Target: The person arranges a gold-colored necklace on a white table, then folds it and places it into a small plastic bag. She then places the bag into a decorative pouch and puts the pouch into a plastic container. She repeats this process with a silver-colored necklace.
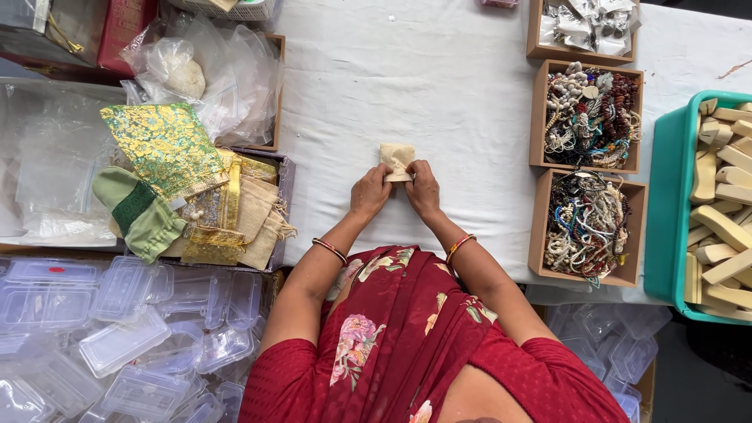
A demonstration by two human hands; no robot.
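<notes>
Beige cloth pouch [397, 159] sits on the white tablecloth [439, 86] near the table's middle, upright-ish, soft and crumpled, held from below by both hands. I see the left hand [370, 192] and the right hand [423, 190] side by side, fingertips pinching the pouch's lower edge from either side — a two-handed grip that looks meant to keep the floppy fabric steady and its mouth up. Fingers on both hands are curled and pressed together on the cloth, not spread. Bangles ring both wrists; red floral garment below.

Outward, left: a tray of similar beige pouches [254, 215] lies close, with gold-trimmed bags, a green-and-gold brocade bag [166, 145] and a green fabric piece [141, 211] on top — within easy reach, I'd judge. Behind it, clear plastic bags [211, 70], crinkled and glossy. Lower left, a heap of clear hinged plastic boxes [117, 329], hard and rectangular.

Right: three open brown boxes in a column — two of them, the middle box [589, 117] and the near box [587, 227], hold tangled bead strings; the far one [583, 27] holds small packets. Further right, a teal bin [666, 204] holds pale wooden pieces, smooth and blocky.
</notes>
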